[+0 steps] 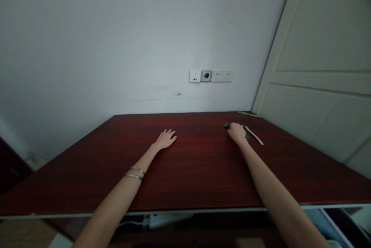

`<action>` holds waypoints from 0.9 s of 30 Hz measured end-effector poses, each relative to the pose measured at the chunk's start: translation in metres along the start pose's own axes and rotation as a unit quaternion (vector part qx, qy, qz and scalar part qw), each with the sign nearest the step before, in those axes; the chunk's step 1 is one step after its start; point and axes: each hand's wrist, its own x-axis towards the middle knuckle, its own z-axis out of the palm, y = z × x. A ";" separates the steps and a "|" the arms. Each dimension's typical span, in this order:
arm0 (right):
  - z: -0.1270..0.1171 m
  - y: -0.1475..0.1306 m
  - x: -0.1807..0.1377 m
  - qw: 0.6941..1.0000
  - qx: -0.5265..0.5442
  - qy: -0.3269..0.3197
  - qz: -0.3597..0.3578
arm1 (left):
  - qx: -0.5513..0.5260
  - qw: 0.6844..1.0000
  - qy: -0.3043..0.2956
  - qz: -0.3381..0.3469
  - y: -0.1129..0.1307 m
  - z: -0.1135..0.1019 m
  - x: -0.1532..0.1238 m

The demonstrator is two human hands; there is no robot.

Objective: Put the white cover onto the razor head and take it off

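Note:
My left hand [166, 139] lies flat on the dark red wooden table [191, 170], palm down with its fingers spread, and holds nothing. Farther right, my right hand [236, 132] is closed around a small dark object [226, 126]. Its dark, greenish end sticks out to the left of the fingers, and a blue-grey bit shows by the wrist side. The fingers hide the rest, so its kind cannot be made out. Just right of that hand a long, thin, whitish strip-like object [254, 135] with a dark tip lies slanted on the tabletop, apart from the hand.
A white wall stands behind the table, with a row of sockets [222, 76] above its back edge. On the right a pale panelled door [315, 70] borders the table. Below the front edge, a white box-like thing [168, 220] with a cable sits on a lower shelf.

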 end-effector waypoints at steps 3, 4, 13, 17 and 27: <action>0.004 0.002 0.002 1.000 0.004 -0.007 0.013 | 0.007 1.000 -0.002 -0.001 0.000 0.001 0.000; 0.005 0.002 0.002 1.000 0.007 -0.010 0.018 | 0.012 1.000 -0.004 -0.002 0.000 0.001 0.001; 0.008 0.002 0.003 0.998 0.047 -0.011 0.036 | 0.015 1.000 -0.008 -0.006 0.002 -0.001 0.000; 0.009 0.004 0.004 0.995 0.086 0.006 0.041 | 0.003 1.000 -0.001 -0.007 0.002 0.001 -0.001; 0.001 -0.025 0.013 0.937 0.343 0.058 0.003 | -0.179 0.966 0.188 -0.010 0.023 -0.015 0.002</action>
